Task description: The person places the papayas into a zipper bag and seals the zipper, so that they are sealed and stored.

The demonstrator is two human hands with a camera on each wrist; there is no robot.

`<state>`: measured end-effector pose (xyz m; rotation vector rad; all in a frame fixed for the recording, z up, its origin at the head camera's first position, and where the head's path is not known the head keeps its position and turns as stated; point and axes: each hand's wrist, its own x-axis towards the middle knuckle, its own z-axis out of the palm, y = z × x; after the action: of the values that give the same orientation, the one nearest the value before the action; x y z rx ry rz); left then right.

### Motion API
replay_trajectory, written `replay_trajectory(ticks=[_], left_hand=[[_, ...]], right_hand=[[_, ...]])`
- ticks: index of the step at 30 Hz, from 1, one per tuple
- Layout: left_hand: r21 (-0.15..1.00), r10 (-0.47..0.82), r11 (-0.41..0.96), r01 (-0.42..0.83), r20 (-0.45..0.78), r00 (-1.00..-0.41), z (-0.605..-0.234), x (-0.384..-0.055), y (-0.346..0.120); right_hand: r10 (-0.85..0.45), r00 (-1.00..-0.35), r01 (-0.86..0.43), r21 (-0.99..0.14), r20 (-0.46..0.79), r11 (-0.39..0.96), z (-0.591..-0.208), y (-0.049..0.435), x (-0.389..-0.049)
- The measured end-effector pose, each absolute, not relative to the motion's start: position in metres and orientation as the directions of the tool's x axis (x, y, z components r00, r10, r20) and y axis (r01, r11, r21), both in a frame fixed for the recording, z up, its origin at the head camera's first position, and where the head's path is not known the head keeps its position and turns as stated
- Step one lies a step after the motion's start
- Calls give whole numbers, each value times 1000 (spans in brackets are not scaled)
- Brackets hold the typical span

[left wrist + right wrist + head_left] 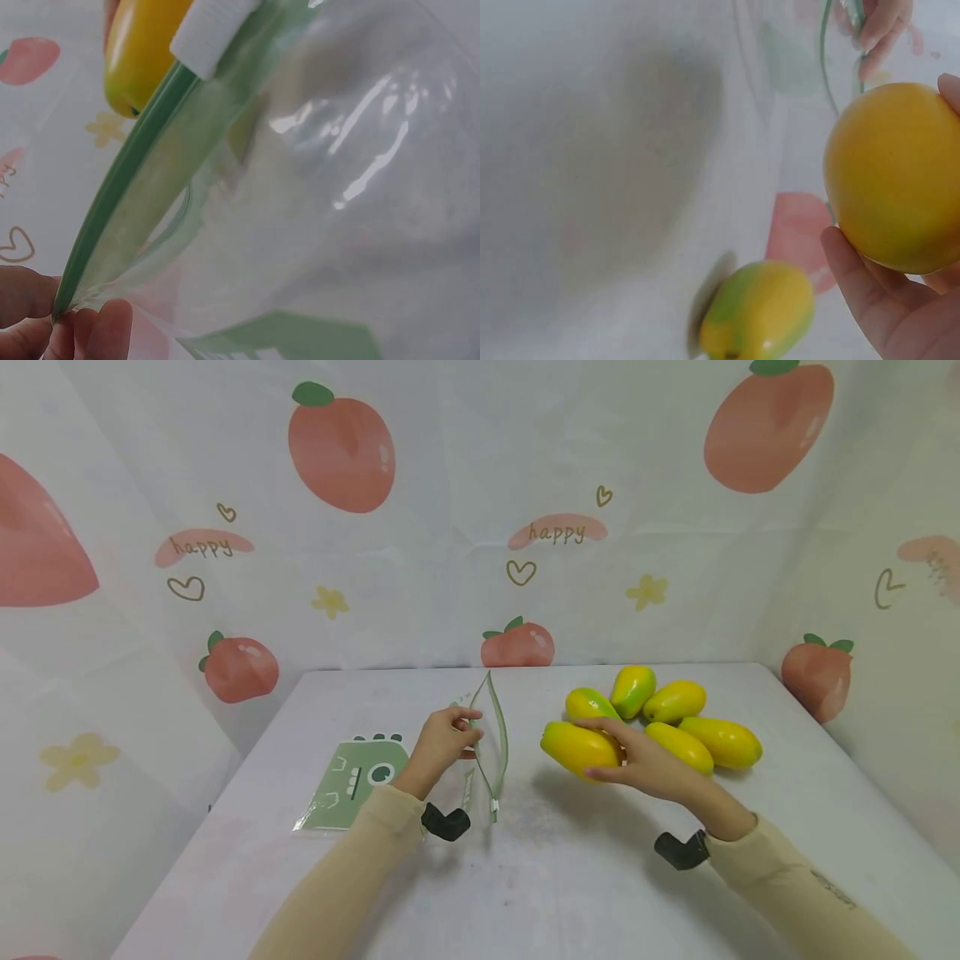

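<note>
A clear zip bag (341, 802) with a green monster face lies toward the left, its green-edged mouth spread apart. My left hand (438, 745) pinches the mouth's rim (112, 187) between thumb and fingers. A white slider (211, 37) sits on that rim, at the end nearer me. To the right of the mouth, my right hand (648, 760) grips a yellow papaya (579, 750) above the table. In the right wrist view, the thumb and fingers wrap around the papaya (896, 176), whose far side is hidden.
Several more yellow-green papayas (722, 743) lie grouped at the right of the white table (525, 902). One papaya (757, 311) shows below the held one in the right wrist view. A fruit-printed cloth (442, 568) stands behind and on both sides.
</note>
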<state>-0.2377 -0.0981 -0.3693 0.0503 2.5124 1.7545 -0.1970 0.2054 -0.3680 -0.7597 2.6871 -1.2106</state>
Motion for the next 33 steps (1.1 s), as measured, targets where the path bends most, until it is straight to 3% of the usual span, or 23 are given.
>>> replay_trajectory(ticks=[15, 27, 33], left_hand=[[935, 78, 355, -20, -51, -996, -372, -239, -97], [926, 74, 377, -16, -47, -996, -369, -237, -97], [924, 74, 383, -21, -54, -996, -369, -237, -96]], right_hand=[[-491, -853, -431, -769, 177, 471, -363, 170, -198], [-506, -824, -514, -714, 255, 476, -371, 150, -205], [-537, -809, -525, -701, 237, 483, -373, 141, -210]])
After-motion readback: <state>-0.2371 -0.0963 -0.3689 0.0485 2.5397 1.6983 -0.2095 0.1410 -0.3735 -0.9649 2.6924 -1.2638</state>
